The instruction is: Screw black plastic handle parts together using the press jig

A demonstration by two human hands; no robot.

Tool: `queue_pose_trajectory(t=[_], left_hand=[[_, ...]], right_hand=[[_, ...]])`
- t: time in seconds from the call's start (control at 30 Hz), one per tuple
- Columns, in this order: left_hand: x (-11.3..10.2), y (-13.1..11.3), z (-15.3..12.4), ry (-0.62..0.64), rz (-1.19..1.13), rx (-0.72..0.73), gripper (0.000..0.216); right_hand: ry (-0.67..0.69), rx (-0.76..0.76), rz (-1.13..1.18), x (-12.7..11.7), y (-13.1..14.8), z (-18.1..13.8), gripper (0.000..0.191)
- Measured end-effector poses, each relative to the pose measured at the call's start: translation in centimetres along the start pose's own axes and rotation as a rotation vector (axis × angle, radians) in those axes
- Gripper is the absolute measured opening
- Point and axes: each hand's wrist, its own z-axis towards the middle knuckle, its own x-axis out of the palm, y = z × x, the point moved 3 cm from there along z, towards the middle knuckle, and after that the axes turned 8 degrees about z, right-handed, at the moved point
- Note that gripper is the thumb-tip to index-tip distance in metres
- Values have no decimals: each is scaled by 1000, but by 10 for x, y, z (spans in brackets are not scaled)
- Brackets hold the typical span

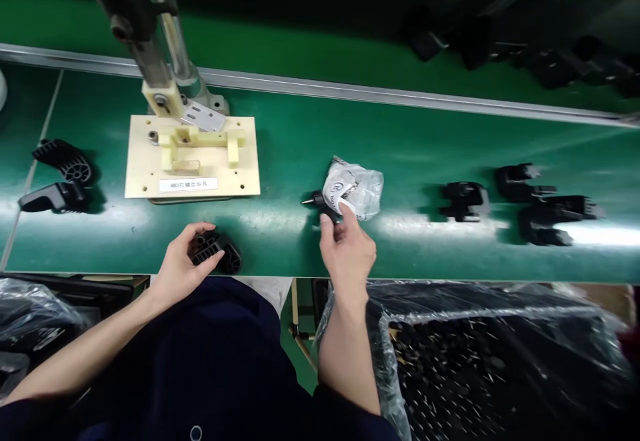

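My left hand (187, 261) rests at the front edge of the bench, its thumb and fingers closed around a black ribbed plastic part (231, 257). My right hand (349, 247) is further right, thumb and fingertips bent around the end of a small black piece with a pointed metal pin (315, 199), which points left. Part of that piece is hidden by the fingers. A crumpled clear plastic bag (367, 191) with printing lies directly behind it, touching the right fingertips.
A cream fixture plate (143, 161) sits under a press (153, 61) at the left. Two black curved parts (63, 161) lie left of it. Several black assemblies (465, 201) stand at the right. Below is a plastic-lined bin (390, 361) of small black pieces with metal pins.
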Motion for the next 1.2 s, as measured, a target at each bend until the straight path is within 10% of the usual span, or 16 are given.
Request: queue_pose_trajectory(t=[0.47, 0.77, 1.07, 1.2], left_hand=[[-3, -6, -2, -252, -60, -56, 35], [6, -17, -13, -429, 50, 143, 34], [7, -23, -23, -551, 50, 460, 43], [16, -23, -28, -518, -66, 492, 46]], right_hand=[[-50, -8, 319, 14, 0, -31, 29], [584, -137, 1284, 31, 69, -96, 22], [332, -3, 1211, 47, 72, -98, 43], [520, 177, 1512, 62, 85, -115, 50]])
